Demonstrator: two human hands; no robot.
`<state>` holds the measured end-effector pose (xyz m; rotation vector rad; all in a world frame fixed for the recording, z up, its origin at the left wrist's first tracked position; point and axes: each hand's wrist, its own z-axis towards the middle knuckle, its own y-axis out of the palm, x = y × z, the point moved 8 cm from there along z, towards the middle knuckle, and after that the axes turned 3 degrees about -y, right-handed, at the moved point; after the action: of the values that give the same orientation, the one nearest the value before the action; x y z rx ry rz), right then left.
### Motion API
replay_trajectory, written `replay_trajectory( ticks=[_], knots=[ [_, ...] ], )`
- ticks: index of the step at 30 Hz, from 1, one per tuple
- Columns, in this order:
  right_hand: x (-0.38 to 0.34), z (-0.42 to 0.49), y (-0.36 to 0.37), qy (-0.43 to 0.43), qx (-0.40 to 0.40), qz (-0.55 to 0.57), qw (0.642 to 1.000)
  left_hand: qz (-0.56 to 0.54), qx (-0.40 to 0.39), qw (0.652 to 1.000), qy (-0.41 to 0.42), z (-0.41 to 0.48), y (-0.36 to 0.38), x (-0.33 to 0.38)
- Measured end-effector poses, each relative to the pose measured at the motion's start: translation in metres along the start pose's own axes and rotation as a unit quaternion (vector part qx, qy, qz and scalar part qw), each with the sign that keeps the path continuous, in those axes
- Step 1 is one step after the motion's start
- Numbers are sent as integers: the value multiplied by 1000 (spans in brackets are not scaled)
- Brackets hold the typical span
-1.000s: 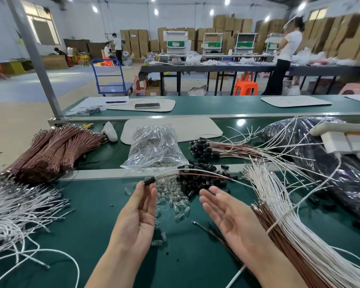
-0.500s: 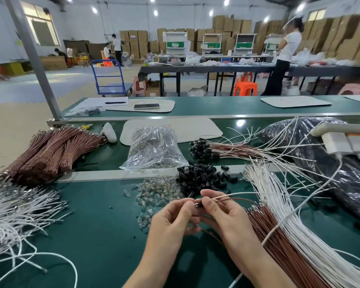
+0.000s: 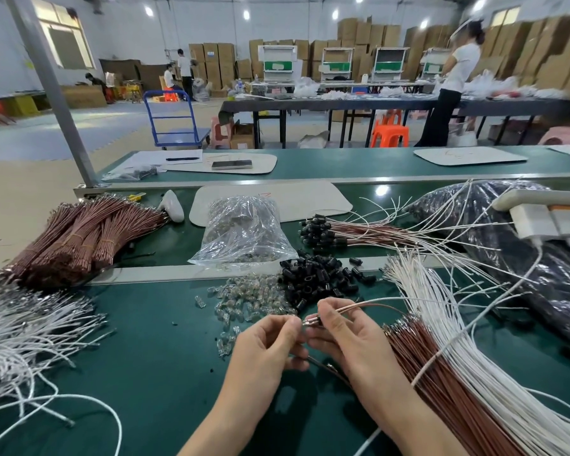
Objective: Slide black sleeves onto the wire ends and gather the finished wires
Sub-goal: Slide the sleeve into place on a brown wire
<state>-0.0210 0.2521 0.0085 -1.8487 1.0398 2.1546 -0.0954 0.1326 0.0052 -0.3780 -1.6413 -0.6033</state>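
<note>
Left hand (image 3: pixel 270 343): fingers curled, thumb and forefinger pinched metal tips of brown wires (image 3: pixel 369 306). Wires' long axis ran left-right above table (image 3: pixel 145 373); tips pointed left, rest arced away to right. Right hand (image 3: pixel 346 337): fingers grasped same wires just right of tips. Loose black sleeves (image 3: pixel 316 278) lay heaped just beyond both hands; sleeved wires (image 3: pixel 343 230) lay farther off.

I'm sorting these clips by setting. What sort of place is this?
Most likely a factory assembly floor: long green workbenches heaped with bundled brown wires and loose black sleeves, stacked cardboard boxes along the back wall, and another worker standing at a table.
</note>
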Motion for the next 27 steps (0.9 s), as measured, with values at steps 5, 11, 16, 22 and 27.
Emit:
replay_trajectory(
  ticks=[5, 11, 16, 22, 27],
  knots=[
    [0, -2, -1, -3, -15, -57, 998, -1, 5, 1000, -1, 1, -3, -1],
    [7, 2, -4, 18, -8, -42, 999, -12, -3, 1000, -8, 1, -3, -2],
    [10, 3, -6, 22, -5, -38, 999, -13, -11, 1000, -11, 1, -2, -2],
    [9, 3, -3, 18, -26, -72, 997, -10, -16, 1000, -14, 0, -1, 0],
    [8, 1, -1, 10, -26, -102, 994, 11, -11, 1000, -3, -2, 0, 1]
  ],
)
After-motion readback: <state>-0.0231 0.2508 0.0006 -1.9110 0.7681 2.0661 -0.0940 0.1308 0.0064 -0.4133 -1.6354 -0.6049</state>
